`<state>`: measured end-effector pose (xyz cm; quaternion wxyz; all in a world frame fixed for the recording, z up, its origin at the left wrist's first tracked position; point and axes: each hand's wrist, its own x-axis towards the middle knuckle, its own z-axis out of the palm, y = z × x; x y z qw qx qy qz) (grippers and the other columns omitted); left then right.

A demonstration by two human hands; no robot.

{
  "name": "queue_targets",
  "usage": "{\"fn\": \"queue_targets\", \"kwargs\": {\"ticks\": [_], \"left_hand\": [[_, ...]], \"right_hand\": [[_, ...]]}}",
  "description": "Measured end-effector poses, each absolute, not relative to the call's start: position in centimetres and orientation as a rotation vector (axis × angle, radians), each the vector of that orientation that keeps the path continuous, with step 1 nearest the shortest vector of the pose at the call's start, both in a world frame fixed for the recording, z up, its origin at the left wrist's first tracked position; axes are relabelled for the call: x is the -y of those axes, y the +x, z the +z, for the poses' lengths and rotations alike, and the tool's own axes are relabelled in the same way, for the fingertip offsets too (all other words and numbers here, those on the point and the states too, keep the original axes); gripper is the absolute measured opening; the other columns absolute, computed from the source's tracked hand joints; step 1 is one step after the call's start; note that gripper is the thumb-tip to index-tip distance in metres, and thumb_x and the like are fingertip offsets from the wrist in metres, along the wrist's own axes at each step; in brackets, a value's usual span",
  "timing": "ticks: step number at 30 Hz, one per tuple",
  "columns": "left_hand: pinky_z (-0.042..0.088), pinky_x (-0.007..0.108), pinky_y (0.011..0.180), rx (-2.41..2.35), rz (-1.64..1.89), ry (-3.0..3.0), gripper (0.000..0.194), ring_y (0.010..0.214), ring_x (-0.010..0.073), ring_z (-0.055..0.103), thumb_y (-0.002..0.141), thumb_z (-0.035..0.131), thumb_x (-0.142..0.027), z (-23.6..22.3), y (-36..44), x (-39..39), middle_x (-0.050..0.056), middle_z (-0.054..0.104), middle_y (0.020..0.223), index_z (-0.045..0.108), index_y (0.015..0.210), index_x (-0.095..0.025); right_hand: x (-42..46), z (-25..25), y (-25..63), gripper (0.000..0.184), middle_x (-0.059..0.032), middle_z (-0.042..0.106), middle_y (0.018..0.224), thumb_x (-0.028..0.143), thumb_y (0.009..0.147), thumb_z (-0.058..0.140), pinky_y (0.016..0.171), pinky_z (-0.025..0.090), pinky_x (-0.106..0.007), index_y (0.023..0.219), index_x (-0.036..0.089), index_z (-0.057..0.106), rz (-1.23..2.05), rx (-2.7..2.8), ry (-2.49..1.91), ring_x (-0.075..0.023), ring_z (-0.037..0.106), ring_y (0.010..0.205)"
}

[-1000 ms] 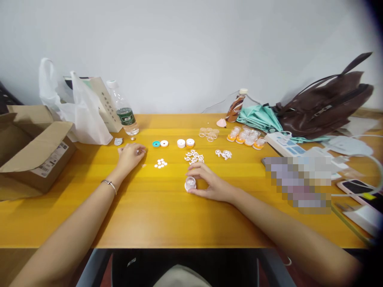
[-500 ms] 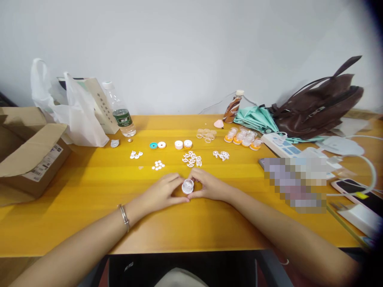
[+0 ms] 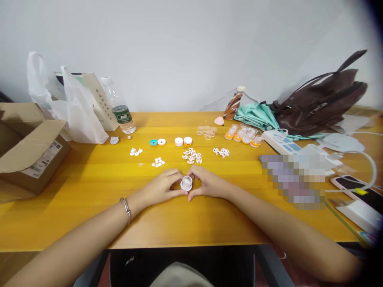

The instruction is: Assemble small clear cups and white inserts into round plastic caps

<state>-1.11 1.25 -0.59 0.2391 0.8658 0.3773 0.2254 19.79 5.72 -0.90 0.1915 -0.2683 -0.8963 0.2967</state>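
A small round white piece with a clear cup-shaped cover (image 3: 187,183) stands low over the wooden table between my hands. My left hand (image 3: 167,185) curls around its left side, thumb in front and fingers behind. From the other side, my right hand (image 3: 209,183) touches it with fingertips at its back, the thumb close to its front edge. Beyond them lie white spoked parts (image 3: 192,156), small white discs (image 3: 158,162) and a second group of spoked parts (image 3: 221,152).
White round caps (image 3: 178,141), a teal ring (image 3: 153,142), clear rings (image 3: 207,131) and orange-based clear pieces (image 3: 243,135) sit farther back. A cardboard box (image 3: 44,159) and a water bottle (image 3: 122,115) are left; a power strip (image 3: 281,141) and brown bag (image 3: 320,103) are right.
The round piece tilts slightly between my fingers, and my right thumb has drawn a little away from my left thumb. The whole view has shifted slightly; the table parts stay put.
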Motion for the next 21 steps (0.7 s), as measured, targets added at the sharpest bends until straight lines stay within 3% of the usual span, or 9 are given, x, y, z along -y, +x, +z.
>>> {"fn": "queue_targets", "kwargs": {"ticks": [5,9,13,21], "left_hand": [[0.035,0.024,0.058,-1.195,0.640,2.456,0.032,0.066,0.0134,0.045,0.077,0.058,-0.049,-0.9,-0.8,-1.0,0.001,0.048,0.074,0.054,0.084,-0.017],[0.034,0.025,0.058,-1.224,0.660,2.537,0.029,0.065,0.0140,0.043,0.076,0.059,-0.045,-1.4,-0.1,-0.8,0.001,0.047,0.071,0.048,0.075,-0.018],[0.034,0.025,0.056,-1.212,0.704,2.533,0.030,0.062,0.0136,0.043,0.074,0.062,-0.043,-1.9,0.3,-0.8,0.001,0.048,0.070,0.045,0.072,-0.018],[0.030,0.021,0.049,-1.238,0.671,2.300,0.024,0.054,0.0091,0.041,0.066,0.065,-0.026,-1.6,0.2,-0.6,-0.003,0.047,0.063,0.042,0.067,-0.017]], "right_hand": [[-4.5,-0.6,19.5,0.061,0.0047,0.047,0.069,0.061,0.057,0.069,0.053,0.033,-0.022,0.093,0.019,0.041,0.811,2.445,-0.978,-0.0095,0.041,0.056],[-3.4,-0.7,18.6,0.043,0.0066,0.050,0.061,0.055,0.070,0.062,0.050,0.029,-0.021,0.088,0.020,0.043,0.779,2.446,-1.038,-0.0094,0.045,0.050],[-2.8,-0.9,18.1,0.033,0.0052,0.055,0.060,0.049,0.074,0.060,0.049,0.029,-0.021,0.083,0.021,0.045,0.711,2.439,-1.035,-0.0104,0.048,0.049],[-3.1,-0.8,18.3,0.018,-0.0024,0.061,0.075,0.035,0.083,0.049,0.056,0.037,-0.024,0.089,0.018,0.049,0.601,2.607,-0.899,-0.0145,0.056,0.062]]}}
